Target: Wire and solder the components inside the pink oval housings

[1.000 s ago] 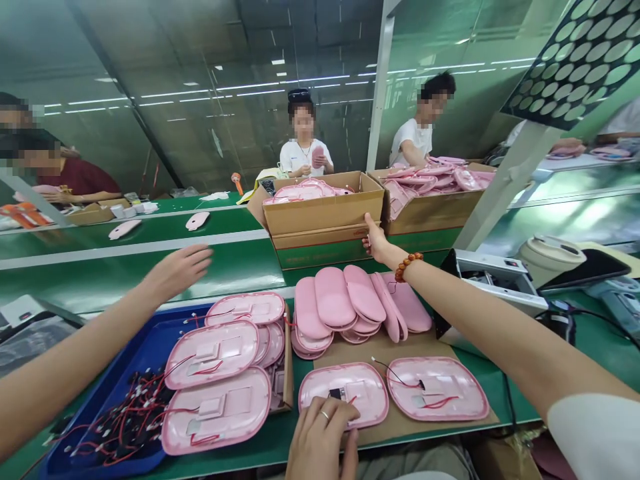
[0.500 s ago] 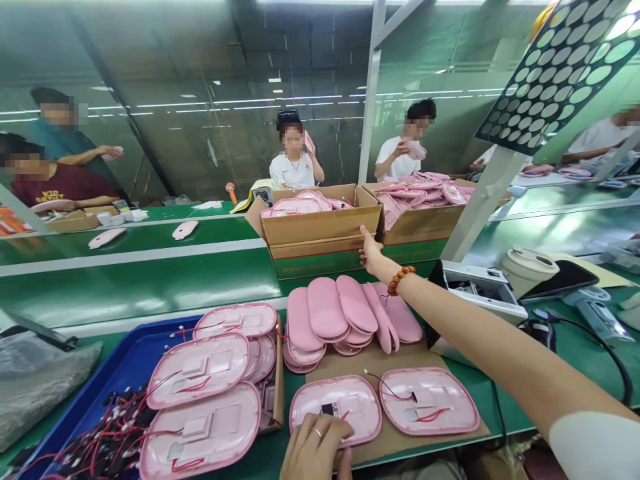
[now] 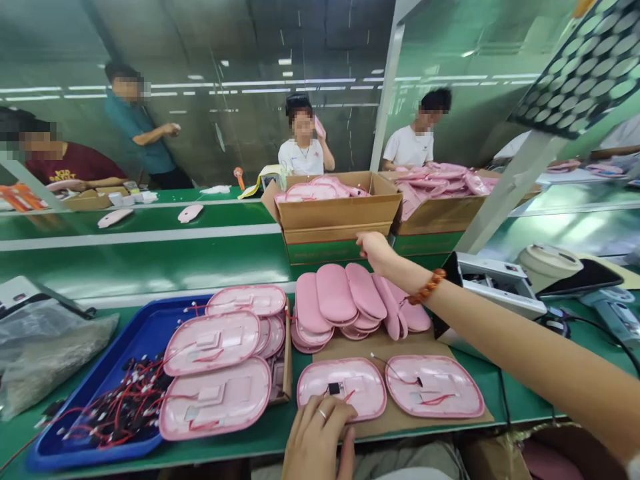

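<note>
1. The left hand lies over the near rim of a pink shell, fingers bent; I cannot tell whether it pinches.
2. The right hand is before a carton, partly curled; how tightly, I cannot tell.
3. The shell lies on cardboard, just beside a second shell.

Left hand: cut off by bottom edge, covering part of the near rim of one pink shell | right hand: blurred, contact with carton unclear | carton print: too small to read | red wires: tangled, too fine to trace singly | circle-patterned panel: cropped at top right
</note>
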